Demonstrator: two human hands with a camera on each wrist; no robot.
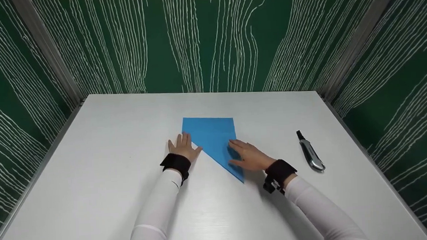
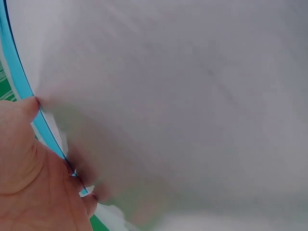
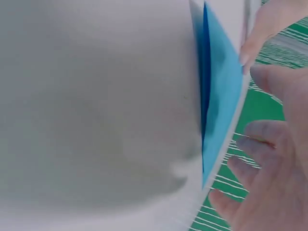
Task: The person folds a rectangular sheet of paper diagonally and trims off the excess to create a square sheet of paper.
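Works at a white tabletop (image 1: 74, 178), bounded at nine, twelve and three o'clock by green panels (image 1: 154, 39) with wavy white lines. Has a folded blue paper sheet (image 1: 214, 131) just toward six o'clock from mid-view, flat along the twelve o'clock edge, slanted on the side between nine and six, pointed at five. Lays the left hand (image 1: 184, 149) at the sheet's eight o'clock, with straight, widely spread fingers and with thumb at the slanted edge, grasping nothing. Extends the right hand (image 1: 250, 156) over the sheet at four o'clock, with fingers slightly apart, likewise grasping nothing; cannot tell whether pressing or merely hovering. Leaves a silver-grey utility knife (image 1: 311, 152) untouched at about three o'clock from the right hand, black end toward eleven; cannot tell whether bladed or covered there. Seems, judging by the outline and the dark slit between layers in the right wrist view, to be at the stage of folding and flattening. Probably calls next for steadying the layers at three o'clock, then running firm fingertips down the slanted edge, likely the crease, toward five, without letting the paper skid.
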